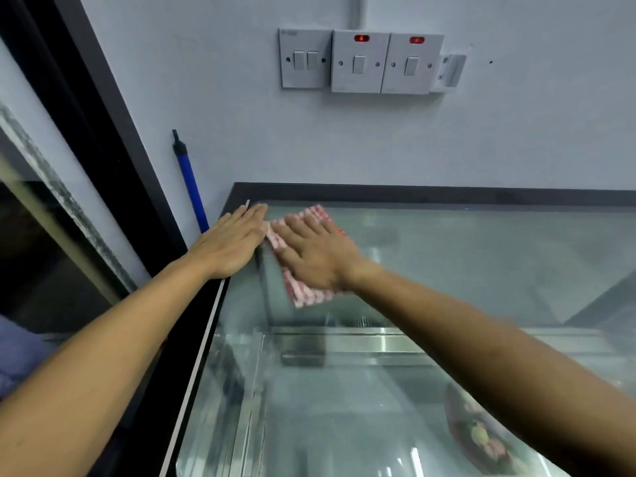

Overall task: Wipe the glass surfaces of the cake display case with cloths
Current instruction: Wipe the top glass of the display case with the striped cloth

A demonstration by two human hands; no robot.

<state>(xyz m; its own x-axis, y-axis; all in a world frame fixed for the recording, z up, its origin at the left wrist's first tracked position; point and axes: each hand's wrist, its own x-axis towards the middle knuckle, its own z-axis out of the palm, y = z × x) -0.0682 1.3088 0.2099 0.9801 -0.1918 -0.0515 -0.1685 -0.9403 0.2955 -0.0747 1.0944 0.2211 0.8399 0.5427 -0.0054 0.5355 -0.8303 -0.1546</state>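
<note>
Right hand [318, 256] lies flat on a cloth [303, 290] near the case [481, 256] top's far-left corner, hiding most of it; left hand [230, 242] flat on the left edge, grip holding nothing.

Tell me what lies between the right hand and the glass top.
The red-checked cloth, pressed flat under the right hand on the glass top, seen in the head view.

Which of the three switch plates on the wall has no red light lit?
The leftmost switch plate, the one with two small rockers side by side. The middle plate and the right plate each carry one rocker under a glowing red light.
</note>
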